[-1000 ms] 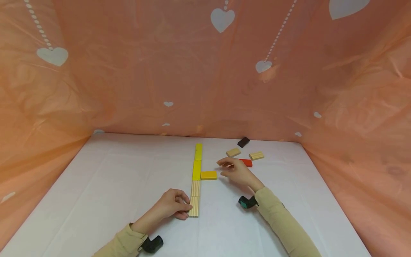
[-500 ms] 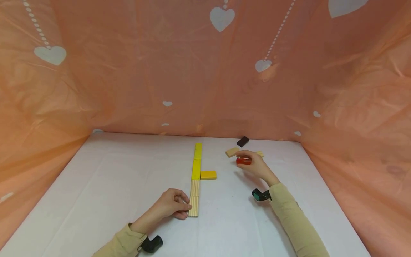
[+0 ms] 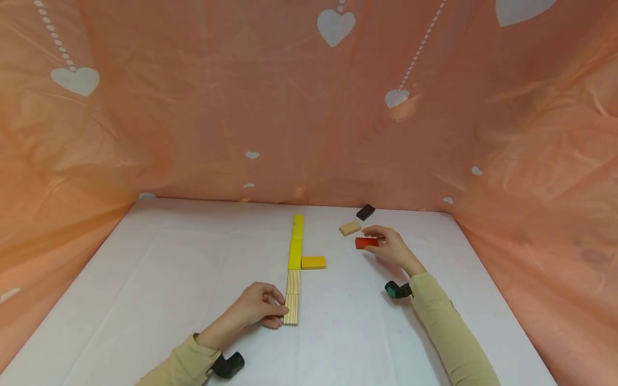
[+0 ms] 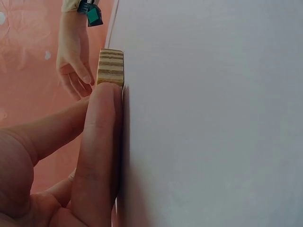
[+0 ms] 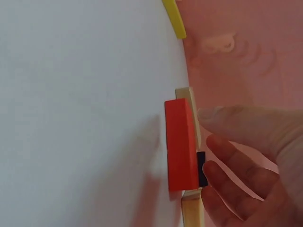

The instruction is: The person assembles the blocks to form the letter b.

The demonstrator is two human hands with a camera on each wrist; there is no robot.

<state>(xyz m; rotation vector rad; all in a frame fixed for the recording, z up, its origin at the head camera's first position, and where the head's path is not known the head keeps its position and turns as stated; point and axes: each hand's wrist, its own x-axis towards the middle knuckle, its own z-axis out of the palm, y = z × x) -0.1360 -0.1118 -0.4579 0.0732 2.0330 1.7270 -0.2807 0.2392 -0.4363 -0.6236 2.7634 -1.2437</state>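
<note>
My left hand [image 3: 256, 305] rests by the near end of a row of wooden blocks. Its fingertips touch the left side of the nearest plain block [image 3: 292, 311], whose striped end shows in the left wrist view. Another plain block [image 3: 293, 281] and two yellow blocks [image 3: 295, 253] continue the row away from me. Over at the right, my right hand [image 3: 393, 249] hovers around a red block [image 3: 367, 243]. In the right wrist view its fingers [image 5: 232, 189] are loosely bent and stand apart from the red block, which lies on the table.
An orange-yellow block [image 3: 313, 262] juts rightward from the row. Beyond the red block lie a plain block [image 3: 350, 228] and a dark block [image 3: 365, 212]; another plain block is mostly hidden behind the right hand. Orange sheeting [image 3: 309, 107] encloses the white table [image 3: 193, 257].
My right hand has moved right from near the orange-yellow block to the red block, where its fingers closed in and then drew slightly back. The left hand has stayed put.
</note>
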